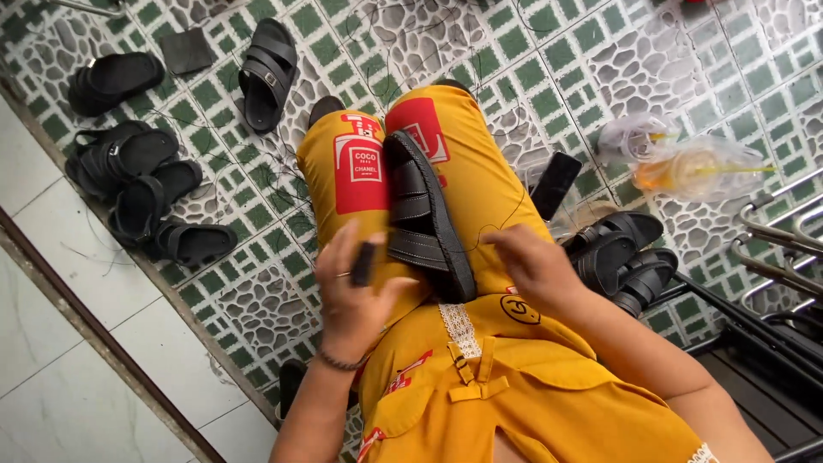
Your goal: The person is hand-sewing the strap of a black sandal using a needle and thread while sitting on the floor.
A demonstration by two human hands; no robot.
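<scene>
A black sandal (422,214) lies sole-side out between my knees, on my yellow trousers (480,171). My left hand (351,291) rests at the sandal's near left edge and pinches a small black piece (363,263) between thumb and fingers. My right hand (531,261) hovers just right of the sandal's heel, fingers curled as if pinching a thin thread; the thread itself is too fine to make out.
Several black sandals (137,180) lie scattered on the green patterned tile floor at the left. More sandals (621,253) sit at my right, beside a black phone (555,184). A plastic bag with a drink (686,163) lies further right. Metal frame bars (771,249) stand at the right edge.
</scene>
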